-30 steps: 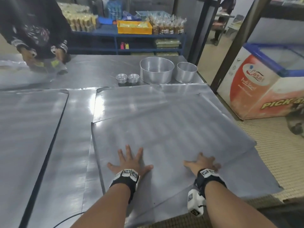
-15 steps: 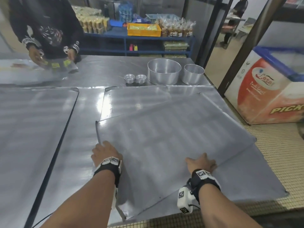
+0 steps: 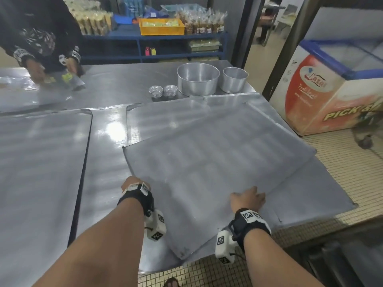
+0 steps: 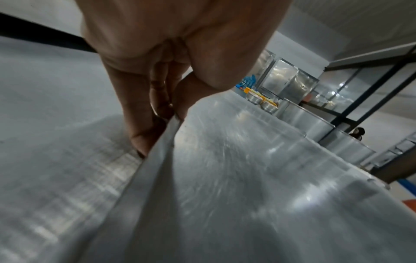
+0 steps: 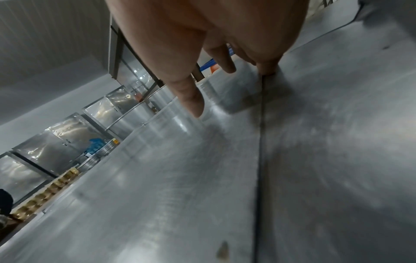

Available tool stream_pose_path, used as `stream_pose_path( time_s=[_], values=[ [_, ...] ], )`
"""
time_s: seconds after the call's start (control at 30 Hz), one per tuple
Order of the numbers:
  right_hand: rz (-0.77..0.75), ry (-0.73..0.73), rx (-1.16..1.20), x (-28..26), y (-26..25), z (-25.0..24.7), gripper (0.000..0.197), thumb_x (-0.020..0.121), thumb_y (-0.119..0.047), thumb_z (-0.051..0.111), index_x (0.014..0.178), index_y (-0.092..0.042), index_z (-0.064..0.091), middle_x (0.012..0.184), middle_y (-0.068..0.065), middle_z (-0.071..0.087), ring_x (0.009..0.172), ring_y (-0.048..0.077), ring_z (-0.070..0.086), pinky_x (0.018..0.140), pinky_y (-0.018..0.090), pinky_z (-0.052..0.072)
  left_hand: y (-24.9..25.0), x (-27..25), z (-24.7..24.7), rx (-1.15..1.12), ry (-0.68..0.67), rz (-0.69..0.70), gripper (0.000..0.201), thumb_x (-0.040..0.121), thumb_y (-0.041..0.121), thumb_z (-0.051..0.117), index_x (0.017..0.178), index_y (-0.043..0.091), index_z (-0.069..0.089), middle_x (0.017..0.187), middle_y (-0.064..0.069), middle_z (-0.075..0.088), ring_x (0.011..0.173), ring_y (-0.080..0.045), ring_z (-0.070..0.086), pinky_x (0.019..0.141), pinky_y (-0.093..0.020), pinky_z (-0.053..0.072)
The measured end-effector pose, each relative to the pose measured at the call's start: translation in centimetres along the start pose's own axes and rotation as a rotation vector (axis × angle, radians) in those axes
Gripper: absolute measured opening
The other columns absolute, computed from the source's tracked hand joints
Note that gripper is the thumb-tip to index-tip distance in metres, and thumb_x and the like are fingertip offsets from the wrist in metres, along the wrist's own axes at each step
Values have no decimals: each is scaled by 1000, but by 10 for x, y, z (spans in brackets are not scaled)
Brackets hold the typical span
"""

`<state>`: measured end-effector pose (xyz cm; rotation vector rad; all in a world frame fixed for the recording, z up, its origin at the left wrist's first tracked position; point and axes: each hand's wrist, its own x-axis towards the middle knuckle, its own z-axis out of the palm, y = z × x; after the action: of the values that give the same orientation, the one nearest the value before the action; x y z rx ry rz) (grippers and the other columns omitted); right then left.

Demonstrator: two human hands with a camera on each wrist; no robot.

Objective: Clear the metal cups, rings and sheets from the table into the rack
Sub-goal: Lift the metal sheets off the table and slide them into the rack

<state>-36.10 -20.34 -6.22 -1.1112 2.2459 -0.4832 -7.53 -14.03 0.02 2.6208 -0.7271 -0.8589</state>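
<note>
The top metal sheet [image 3: 207, 162] lies skewed on a second sheet [image 3: 310, 193] at the table's front right, with its near corner over the table edge. My left hand [image 3: 132, 183] grips its left edge. In the left wrist view the fingers [image 4: 139, 115] curl under the sheet [image 4: 225, 178] and the thumb lies on top. My right hand [image 3: 248, 196] rests with straight fingers [image 5: 191, 99] on the sheet [image 5: 157, 178] at its right-hand edge. Two stacks of small metal cups [image 3: 155, 91], a large ring [image 3: 198, 78] and a smaller ring [image 3: 233, 79] stand at the back.
Another large sheet [image 3: 41, 162] covers the table's left part. A second person [image 3: 37, 71] handles things at the far left corner. A chest freezer [image 3: 331, 90] stands to the right, blue shelves [image 3: 145, 34] stand behind, and tiled floor [image 3: 342, 172] lies beyond the table's right edge.
My left hand went from lying flat on the sheet to gripping its left edge. The sheet has slid nearer and turned, its near corner now past the table's front edge.
</note>
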Motion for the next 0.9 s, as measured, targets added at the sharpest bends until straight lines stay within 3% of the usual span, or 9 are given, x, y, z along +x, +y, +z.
stream_pose_path(
  time_s=[0.13, 0.23, 0.3, 0.37, 0.47, 0.57, 0.63, 0.7, 0.9],
  values=[
    [-14, 0, 88, -14, 2, -12, 81, 80, -15, 66, 149, -3, 27, 154, 23, 25, 139, 42, 33, 111, 47, 36, 12, -26, -26, 164, -16, 78, 38, 94, 20, 58, 132, 17, 60, 134, -7, 57, 124, -28, 59, 102, -33, 51],
    [-53, -7, 176, -25, 10, -25, 89, 82, -14, 70, 153, -1, 19, 157, 21, 22, 142, 40, 30, 112, 42, 31, 12, -39, -37, 325, -31, 164, 38, 96, 11, 55, 134, 10, 59, 136, -14, 56, 125, -33, 57, 108, -36, 46],
    [-42, -8, 272, -29, 19, -31, 91, 79, -11, 73, 151, 5, 20, 150, 26, 36, 138, 38, 38, 112, 39, 35, 4, -46, -40, 228, -4, 138, 38, 98, 10, 54, 135, 5, 57, 139, -17, 55, 127, -35, 55, 107, -34, 45],
    [47, -67, 339, -41, 27, -42, 78, 75, -16, 75, 140, 7, 38, 124, 24, 60, 112, 36, 61, 94, 40, 51, -6, -58, -40, 223, 65, 181, 42, 97, 11, 57, 136, -2, 55, 139, -21, 55, 128, -37, 54, 96, -34, 47],
    [99, -226, 300, -57, 45, -50, 45, 75, -31, 67, 105, 2, 64, 94, 14, 72, 79, 28, 69, 71, 35, 57, -25, -93, -43, 405, 42, 197, 36, 97, 10, 54, 131, 4, 61, 136, -16, 58, 125, -31, 57, 101, -33, 49],
    [98, -272, 226, -60, 66, -49, 53, 72, -36, 61, 111, 0, 61, 104, 15, 71, 84, 31, 72, 79, 37, 60, -45, -131, -43, 436, 23, 171, 35, 98, 10, 49, 131, 10, 61, 138, -12, 57, 126, -28, 57, 105, -30, 47],
    [83, -312, 134, -71, 72, -61, 47, 85, -32, 58, 121, -2, 61, 121, 15, 66, 106, 31, 67, 81, 27, 51, -66, -144, -30, 446, 11, 135, 37, 99, 9, 49, 134, 6, 59, 139, -14, 55, 128, -30, 56, 105, -33, 47],
    [52, -314, 90, -80, 83, -74, 39, 96, -27, 54, 126, -3, 61, 131, 13, 61, 120, 28, 59, 84, 26, 46, -85, -160, -20, 460, 0, 122, 36, 98, 9, 49, 133, 6, 59, 138, -15, 57, 128, -31, 55, 104, -31, 47],
    [16, -374, 26, -93, 126, -88, 40, 94, -23, 61, 126, 1, 60, 123, 18, 63, 110, 32, 62, 71, 29, 46, -129, -202, 19, 134, -56, -21, 34, 96, 16, 56, 128, 9, 64, 127, -13, 64, 118, -30, 63, 100, -32, 51]
  ],
)
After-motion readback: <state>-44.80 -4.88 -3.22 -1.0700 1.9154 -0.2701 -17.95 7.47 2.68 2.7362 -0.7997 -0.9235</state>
